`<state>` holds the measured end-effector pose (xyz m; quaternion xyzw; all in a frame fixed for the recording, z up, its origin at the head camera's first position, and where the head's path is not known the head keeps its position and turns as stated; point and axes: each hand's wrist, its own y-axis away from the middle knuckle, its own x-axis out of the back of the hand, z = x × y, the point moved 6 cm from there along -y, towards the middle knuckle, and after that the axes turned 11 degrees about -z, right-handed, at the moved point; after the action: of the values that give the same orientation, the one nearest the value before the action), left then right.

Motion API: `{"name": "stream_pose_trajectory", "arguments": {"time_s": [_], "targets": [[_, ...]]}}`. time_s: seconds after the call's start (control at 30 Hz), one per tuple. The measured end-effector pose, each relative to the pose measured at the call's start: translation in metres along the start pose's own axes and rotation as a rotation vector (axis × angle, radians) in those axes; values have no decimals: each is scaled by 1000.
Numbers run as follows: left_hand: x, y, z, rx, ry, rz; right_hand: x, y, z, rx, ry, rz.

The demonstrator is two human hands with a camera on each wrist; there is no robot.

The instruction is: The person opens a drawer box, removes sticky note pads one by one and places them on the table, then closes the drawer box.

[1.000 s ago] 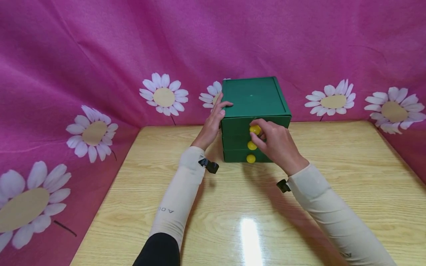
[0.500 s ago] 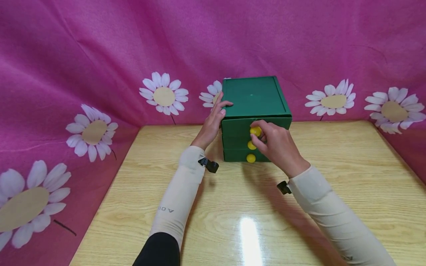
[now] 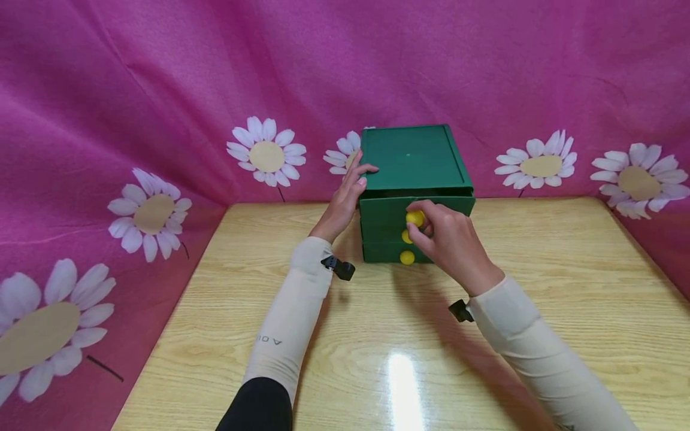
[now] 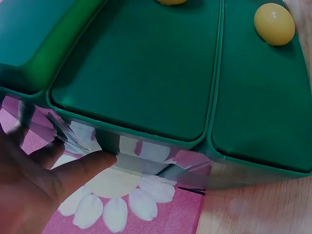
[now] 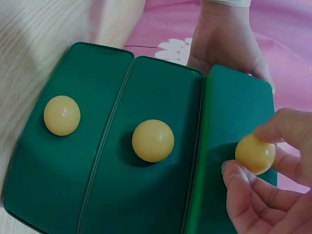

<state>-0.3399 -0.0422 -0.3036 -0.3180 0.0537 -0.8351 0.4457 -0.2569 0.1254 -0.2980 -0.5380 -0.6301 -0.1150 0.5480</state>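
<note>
A green drawer box (image 3: 409, 157) with three drawers stands on the table, each front bearing a round yellow knob. My right hand (image 3: 453, 236) pinches the top knob (image 5: 255, 154) between thumb and fingers. The top drawer (image 3: 380, 216) sits slightly pulled out, with a dark gap under the box's top edge. Below it, the middle knob (image 5: 153, 141) and bottom knob (image 5: 62, 115) are untouched, their drawers closed. My left hand (image 3: 346, 197) rests against the box's left side, fingers extended, some fingertips over the top edge. In the left wrist view its thumb lies along the clear side wall (image 4: 146, 158).
The box stands on a light wooden table (image 3: 356, 347), close to a pink cloth (image 3: 431, 66) with white daisies that hangs behind and at the left. Each wrist carries a small black camera (image 3: 342, 269).
The right hand has drawn the top knob toward me and the top drawer has slid out a little, widening the gap above it. The left hand keeps its place.
</note>
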Motion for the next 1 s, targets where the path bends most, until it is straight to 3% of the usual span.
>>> {"name": "stream_pose_trajectory", "arguments": {"time_s": [0.73, 1.0], "targets": [[0, 0, -1, 24, 32, 1, 1, 13, -11, -8, -22, 5], [-1, 1, 4, -13, -8, 14, 2, 19, -17, 17, -5, 19]]}}
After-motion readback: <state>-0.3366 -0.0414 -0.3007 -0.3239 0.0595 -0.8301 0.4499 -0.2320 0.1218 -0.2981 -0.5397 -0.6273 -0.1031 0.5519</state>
